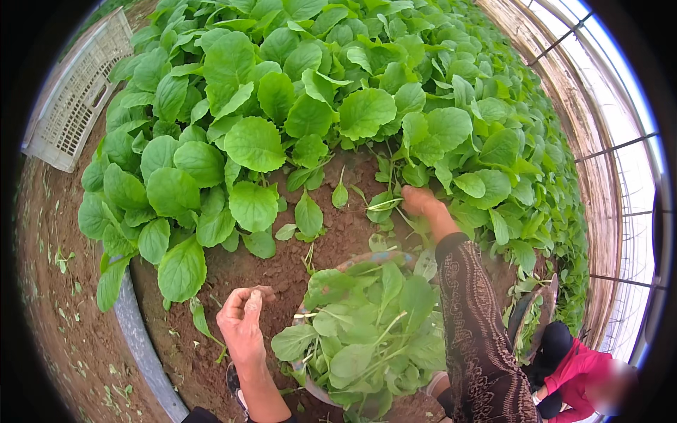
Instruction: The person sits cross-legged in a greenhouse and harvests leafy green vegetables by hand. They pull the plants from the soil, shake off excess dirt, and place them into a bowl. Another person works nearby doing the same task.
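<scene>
My left hand hovers over bare soil left of a round basin, its fingers curled in against the thumb with nothing visible in them. Low at the edge of the leafy green plants, my right hand touches stems. Its fingertips are hidden, so I cannot tell whether it grips any. A dark patterned sleeve covers that arm. Between my arms stands the basin, heaped with picked leafy greens, their pale stem ends showing. Loose leaves lie on the soil between the basin and the standing plants.
A white plastic crate sits at upper left. A grey hose or pipe curves along the soil at lower left. At lower right a person in a pink top crouches by another basin. Greenhouse framing bounds the right.
</scene>
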Demonstrator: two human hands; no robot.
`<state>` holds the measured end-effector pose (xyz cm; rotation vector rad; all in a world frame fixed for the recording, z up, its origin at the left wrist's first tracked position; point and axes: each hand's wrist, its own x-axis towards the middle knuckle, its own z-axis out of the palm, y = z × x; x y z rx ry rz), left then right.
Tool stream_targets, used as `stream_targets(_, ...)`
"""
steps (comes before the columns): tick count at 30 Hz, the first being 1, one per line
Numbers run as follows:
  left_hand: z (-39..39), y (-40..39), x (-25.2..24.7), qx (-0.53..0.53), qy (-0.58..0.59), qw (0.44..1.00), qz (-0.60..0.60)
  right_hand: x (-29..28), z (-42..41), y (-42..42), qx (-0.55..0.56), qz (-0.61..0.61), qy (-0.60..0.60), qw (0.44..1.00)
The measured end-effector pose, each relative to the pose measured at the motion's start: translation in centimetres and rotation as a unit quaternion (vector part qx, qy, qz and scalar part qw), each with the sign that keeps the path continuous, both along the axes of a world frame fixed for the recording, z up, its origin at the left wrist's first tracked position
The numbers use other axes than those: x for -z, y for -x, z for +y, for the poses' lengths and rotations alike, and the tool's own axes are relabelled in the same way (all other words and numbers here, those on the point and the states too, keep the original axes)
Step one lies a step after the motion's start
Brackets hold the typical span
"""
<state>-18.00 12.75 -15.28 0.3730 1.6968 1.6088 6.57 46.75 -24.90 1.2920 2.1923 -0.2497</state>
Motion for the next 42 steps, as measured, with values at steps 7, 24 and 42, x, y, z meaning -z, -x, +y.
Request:
stream_targets(7,-0.1,0.1,-0.4,-0.005,-0.013,1.0,0.013,-4.5,-2.4,0.8,-0.074,0.007,0.06,0.995)
stream_targets(24,-0.6,-0.4,-1.1,0.003,-0.055,0.998,-0.018,-22.4,-22.1,1.3,-0.232,0.14,0.253,0.929)
stream_targets(42,0.1,1.3,1.6,-0.014,0.0,1.0,-0.025,0.8,2.9,8.3,-0.226,-0.32,-0.237,0.889)
